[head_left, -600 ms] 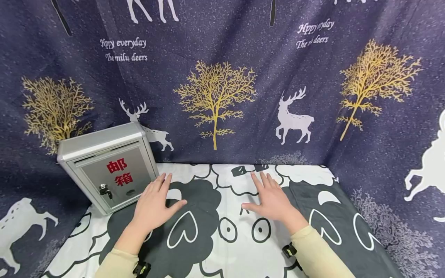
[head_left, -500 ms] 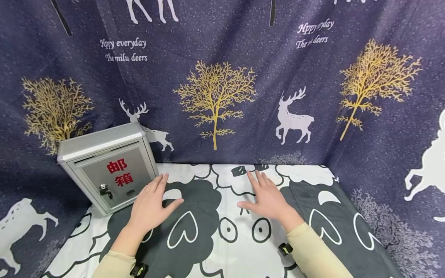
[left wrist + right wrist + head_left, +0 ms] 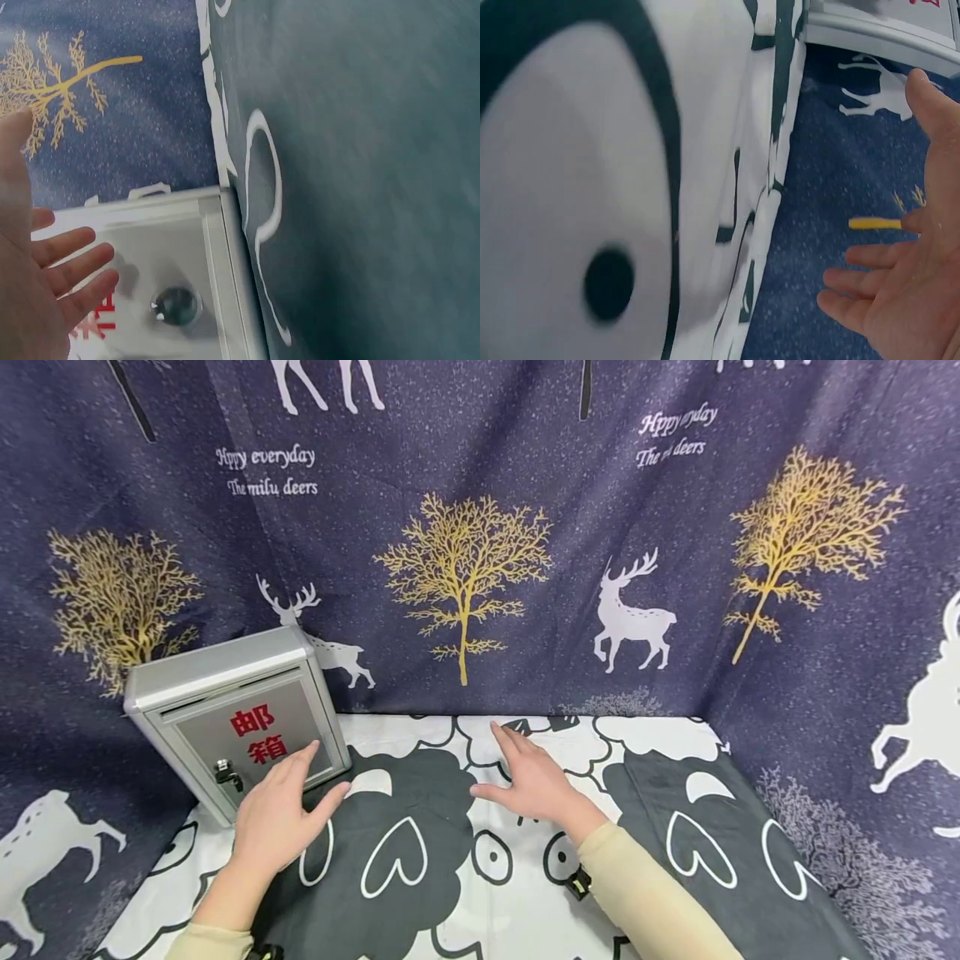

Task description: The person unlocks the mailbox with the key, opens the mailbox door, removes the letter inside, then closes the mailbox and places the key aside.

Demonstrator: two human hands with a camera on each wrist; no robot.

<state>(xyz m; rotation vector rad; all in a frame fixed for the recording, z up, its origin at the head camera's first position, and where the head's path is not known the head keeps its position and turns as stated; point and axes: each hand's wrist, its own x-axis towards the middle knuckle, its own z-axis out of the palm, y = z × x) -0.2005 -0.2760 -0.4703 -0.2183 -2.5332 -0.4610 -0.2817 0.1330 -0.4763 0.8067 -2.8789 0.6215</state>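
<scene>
Silvery metal made up the box [image 3: 225, 718], which stood at the back left corner of the cloth-covered tabletop [image 3: 517, 910], its front panel with red characters [image 3: 258, 737] angled toward the person. On that panel's left side sat a lock [image 3: 222, 767] with what looked like a key hanging from it, and the left wrist view showed a round dark fitting [image 3: 177, 306] too. The left hand [image 3: 279, 818] was nearest the box, its fingers extended in front of the lower right part of the panel (whether a fingertip touched the metal could not be told), and it grasped nothing. The right hand [image 3: 536, 781], likewise released with fingers stretched and thumb apart, appeared to hang over the middle of the tabletop, toward its back edge and well apart from the box. With the left hand that close, good handling seemed to call for loose fingers and a slow, level wrist, keeping the hand clear of the lock so the key was not knocked. Any touch was probably best made flat and light, since a push might have slid the box on the cloth.
</scene>
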